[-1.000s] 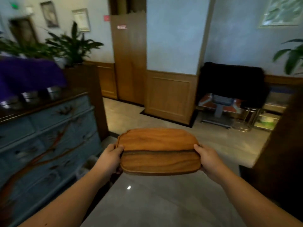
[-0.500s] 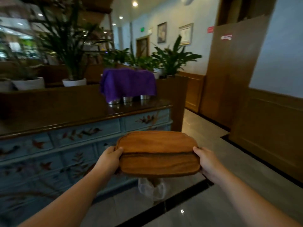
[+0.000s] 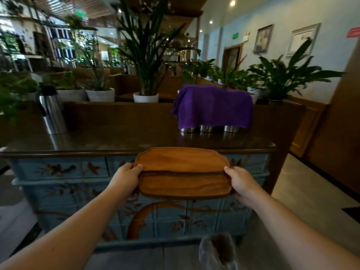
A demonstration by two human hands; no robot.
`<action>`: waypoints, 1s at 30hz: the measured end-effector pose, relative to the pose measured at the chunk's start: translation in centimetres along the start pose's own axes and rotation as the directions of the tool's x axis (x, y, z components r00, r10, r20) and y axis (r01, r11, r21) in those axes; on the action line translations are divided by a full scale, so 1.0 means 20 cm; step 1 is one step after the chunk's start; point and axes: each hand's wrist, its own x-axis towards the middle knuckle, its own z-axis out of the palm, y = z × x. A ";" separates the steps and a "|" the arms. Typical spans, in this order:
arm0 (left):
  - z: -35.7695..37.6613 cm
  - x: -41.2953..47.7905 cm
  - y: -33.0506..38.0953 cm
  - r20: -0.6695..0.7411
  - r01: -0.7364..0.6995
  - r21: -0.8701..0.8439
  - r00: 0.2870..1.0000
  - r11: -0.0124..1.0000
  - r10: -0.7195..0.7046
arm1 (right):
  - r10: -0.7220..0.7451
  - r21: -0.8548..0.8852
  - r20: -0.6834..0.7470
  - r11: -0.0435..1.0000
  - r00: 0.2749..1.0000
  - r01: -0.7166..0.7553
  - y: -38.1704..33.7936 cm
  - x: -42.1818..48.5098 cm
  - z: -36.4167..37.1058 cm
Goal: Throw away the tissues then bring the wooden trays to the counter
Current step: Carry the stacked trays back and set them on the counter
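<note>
I hold a stack of wooden trays [image 3: 183, 172] level in front of me at chest height. My left hand [image 3: 125, 178] grips the stack's left edge and my right hand [image 3: 240, 182] grips its right edge. The trays hover just in front of the dark wooden top of the counter [image 3: 116, 139], a blue painted cabinet with bird drawings on its drawers. A small bin lined with a clear plastic bag [image 3: 218, 252] stands on the floor at the counter's foot, below the trays. No tissues are visible.
On the counter stand a steel thermos jug [image 3: 51, 112] at the left and several steel cups under a purple cloth [image 3: 213, 106] at the right. Potted plants [image 3: 146, 55] line a wooden ledge behind. A tiled corridor runs along the right.
My view has swung left from the corridor and wooden door to face the counter squarely. The trays stay gripped the same way in both hands, now close to the counter edge.
</note>
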 end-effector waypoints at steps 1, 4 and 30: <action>-0.03 0.09 0.01 -0.010 0.003 0.002 1.000 1.000 -0.003 | 0.005 -0.016 0.016 1.000 1.000 -0.005 -0.02 0.09 0.06; -0.12 0.36 0.02 -0.023 0.010 0.007 1.000 1.000 -0.010 | 0.015 -0.061 0.059 0.998 0.998 -0.011 -0.09 0.36 0.25; -0.31 2.48 0.13 -0.121 0.009 0.495 0.991 0.869 0.059 | -0.077 -0.658 0.225 0.723 0.971 0.210 -0.45 2.38 1.27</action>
